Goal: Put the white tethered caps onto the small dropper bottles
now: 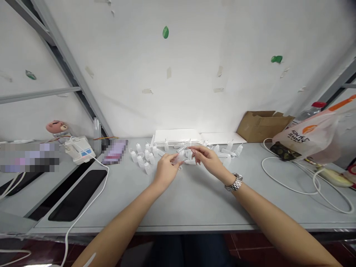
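Note:
Near the middle of the grey table (194,200), my left hand (167,168) has its fingers closed round a small translucent bottle (179,157). My right hand (204,157), with a metal watch at the wrist, is just to the right of that bottle. Its thumb and index finger are pinched close to the bottle's top; what they hold is too small to make out. Several small white bottles (140,161) with thin tips stand to the left of my left hand. More bottles (226,160) stand and lie behind and to the right of my hands.
White sheets (178,136) lie against the wall. At the right are a cardboard box (263,126), a plastic bag (308,139) and a looped white cable (289,191). At the left are a black phone-like slab (78,194), a white power strip (80,150) and a pink bear figure (57,127).

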`<state>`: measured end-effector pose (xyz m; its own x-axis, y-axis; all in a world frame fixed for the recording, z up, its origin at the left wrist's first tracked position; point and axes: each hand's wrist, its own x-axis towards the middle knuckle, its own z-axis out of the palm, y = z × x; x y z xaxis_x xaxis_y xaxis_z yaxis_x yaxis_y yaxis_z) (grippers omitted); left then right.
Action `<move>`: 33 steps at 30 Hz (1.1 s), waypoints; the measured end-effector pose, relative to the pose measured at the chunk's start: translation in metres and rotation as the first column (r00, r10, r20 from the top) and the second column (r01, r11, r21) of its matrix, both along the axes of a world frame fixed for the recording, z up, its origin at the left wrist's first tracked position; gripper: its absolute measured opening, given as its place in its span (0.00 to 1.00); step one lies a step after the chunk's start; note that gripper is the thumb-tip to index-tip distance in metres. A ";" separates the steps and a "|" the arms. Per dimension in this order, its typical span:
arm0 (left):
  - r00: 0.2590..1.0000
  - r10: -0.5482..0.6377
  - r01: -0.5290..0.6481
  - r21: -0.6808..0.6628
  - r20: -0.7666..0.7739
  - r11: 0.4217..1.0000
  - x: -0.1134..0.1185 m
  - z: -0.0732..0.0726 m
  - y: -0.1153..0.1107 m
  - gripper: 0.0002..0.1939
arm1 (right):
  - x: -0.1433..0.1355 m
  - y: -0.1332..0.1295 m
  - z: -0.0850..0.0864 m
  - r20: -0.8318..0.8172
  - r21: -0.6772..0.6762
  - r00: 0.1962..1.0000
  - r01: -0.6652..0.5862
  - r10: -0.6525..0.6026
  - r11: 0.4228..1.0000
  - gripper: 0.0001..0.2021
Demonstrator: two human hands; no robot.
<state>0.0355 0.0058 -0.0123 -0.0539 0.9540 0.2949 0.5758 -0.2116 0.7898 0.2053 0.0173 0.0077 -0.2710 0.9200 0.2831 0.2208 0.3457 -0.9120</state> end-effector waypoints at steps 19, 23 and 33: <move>0.989 -0.078 0.090 0.089 -0.128 0.992 0.006 -0.011 -0.005 0.13 | -0.011 -0.013 0.001 -0.209 -0.038 0.977 0.024 -0.032 0.999 0.09; 0.986 -0.055 0.072 0.107 -0.155 0.992 0.004 -0.009 -0.005 0.14 | -0.010 -0.013 0.000 -0.245 -0.036 0.969 0.025 -0.034 0.999 0.07; 0.988 -0.037 0.072 0.233 -0.151 0.970 -0.001 -0.013 -0.001 0.14 | -0.009 -0.011 -0.003 -0.283 -0.019 0.957 0.063 -0.066 0.998 0.08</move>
